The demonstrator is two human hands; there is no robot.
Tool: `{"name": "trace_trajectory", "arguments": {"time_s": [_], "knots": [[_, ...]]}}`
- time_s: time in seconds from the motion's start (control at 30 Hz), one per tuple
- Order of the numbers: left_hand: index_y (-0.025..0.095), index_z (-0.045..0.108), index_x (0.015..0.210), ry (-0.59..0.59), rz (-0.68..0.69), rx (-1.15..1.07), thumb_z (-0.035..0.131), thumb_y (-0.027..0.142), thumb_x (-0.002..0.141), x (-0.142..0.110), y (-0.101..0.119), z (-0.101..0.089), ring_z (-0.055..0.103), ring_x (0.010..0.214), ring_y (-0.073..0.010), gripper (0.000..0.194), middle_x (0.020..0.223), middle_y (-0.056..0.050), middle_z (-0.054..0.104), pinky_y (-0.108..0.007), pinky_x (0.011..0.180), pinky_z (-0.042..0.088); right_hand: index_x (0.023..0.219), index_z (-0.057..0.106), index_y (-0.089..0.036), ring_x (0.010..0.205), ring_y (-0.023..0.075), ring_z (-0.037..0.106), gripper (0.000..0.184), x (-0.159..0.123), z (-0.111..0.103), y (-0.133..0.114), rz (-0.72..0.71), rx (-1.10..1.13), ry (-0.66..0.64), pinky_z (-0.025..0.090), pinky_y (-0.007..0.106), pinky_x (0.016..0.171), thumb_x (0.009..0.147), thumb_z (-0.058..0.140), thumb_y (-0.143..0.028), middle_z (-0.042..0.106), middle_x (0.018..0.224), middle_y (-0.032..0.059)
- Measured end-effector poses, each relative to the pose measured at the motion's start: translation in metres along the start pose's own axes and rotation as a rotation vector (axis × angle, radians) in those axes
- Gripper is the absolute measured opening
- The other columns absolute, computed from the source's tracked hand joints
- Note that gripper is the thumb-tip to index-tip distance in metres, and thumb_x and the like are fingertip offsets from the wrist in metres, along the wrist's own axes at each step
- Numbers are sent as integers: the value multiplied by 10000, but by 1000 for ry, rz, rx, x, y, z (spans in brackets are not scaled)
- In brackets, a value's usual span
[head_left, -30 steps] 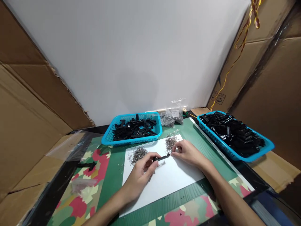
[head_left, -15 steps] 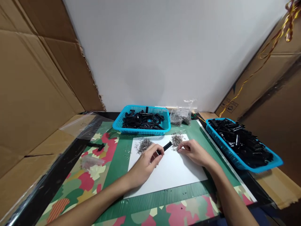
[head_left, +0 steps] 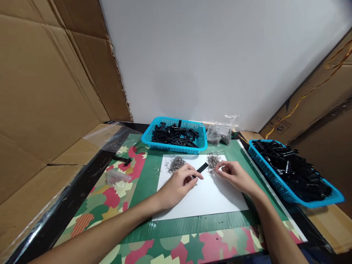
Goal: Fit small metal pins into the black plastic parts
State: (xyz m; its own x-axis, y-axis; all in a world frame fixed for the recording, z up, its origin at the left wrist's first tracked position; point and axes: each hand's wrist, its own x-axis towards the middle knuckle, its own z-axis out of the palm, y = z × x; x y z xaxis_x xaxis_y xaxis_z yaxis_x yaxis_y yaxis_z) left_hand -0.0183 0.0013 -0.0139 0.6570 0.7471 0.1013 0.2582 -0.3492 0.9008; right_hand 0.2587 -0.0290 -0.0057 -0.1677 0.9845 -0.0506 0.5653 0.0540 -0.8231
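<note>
In my left hand point(head_left: 180, 185) is a narrow black plastic part point(head_left: 202, 168), tilted up to the right, its lower end hidden by my fingers. My right hand point(head_left: 233, 176) is closed in a pinch at the near edge of the right pile of small metal pieces point(head_left: 213, 161). Whatever its fingertips grip is too small to make out. A second pile of small metal pieces point(head_left: 176, 164) lies beyond my left hand. Both piles rest on a white sheet point(head_left: 203, 205).
A blue basket point(head_left: 173, 149) of black parts stands at the back, with clear bags of metal pieces point(head_left: 220, 135) beside it. Another full blue basket point(head_left: 275, 184) sits at the right. On the left lie a loose black part point(head_left: 122, 160) and a small plastic bag point(head_left: 117, 176).
The whole view has shifted, so the scene sits further right. My left hand still holds the black part, its fingers slightly more extended. My right hand stays pinched by the right pile.
</note>
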Motion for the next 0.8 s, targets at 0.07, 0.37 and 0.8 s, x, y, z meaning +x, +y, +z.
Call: {"name": "trace_trajectory", "arguments": {"time_s": [0.07, 0.37, 0.8], "knots": [[244, 778, 1142, 2, 0, 8, 540, 364, 1040, -1, 2, -1, 559, 862, -160, 286, 1110, -54, 590, -301, 795, 456, 903, 745, -166, 601, 122, 285, 313, 1, -1, 3, 18, -51, 8, 199, 286, 566, 932, 668, -468, 307, 610, -66], [243, 776, 1141, -17, 15, -8, 531, 336, 1048, -1, 0, 1, 568, 921, -173, 278, 1127, -57, 598, -314, 863, 464, 853, 760, -178, 615, 122, 305, 216, 2, 4, 3, 6, -148, 5, 211, 290, 586, 895, 700, -382, 314, 618, -65], [238, 790, 1185, -17, 20, 0, 559, 432, 1039, -2, 4, 1, 592, 883, -165, 335, 1156, -72, 605, -291, 792, 492, 863, 717, -173, 612, 122, 284, 390, -1, 15, -9, -56, 166, -2, 226, 284, 577, 890, 739, -561, 288, 630, -65]]}}
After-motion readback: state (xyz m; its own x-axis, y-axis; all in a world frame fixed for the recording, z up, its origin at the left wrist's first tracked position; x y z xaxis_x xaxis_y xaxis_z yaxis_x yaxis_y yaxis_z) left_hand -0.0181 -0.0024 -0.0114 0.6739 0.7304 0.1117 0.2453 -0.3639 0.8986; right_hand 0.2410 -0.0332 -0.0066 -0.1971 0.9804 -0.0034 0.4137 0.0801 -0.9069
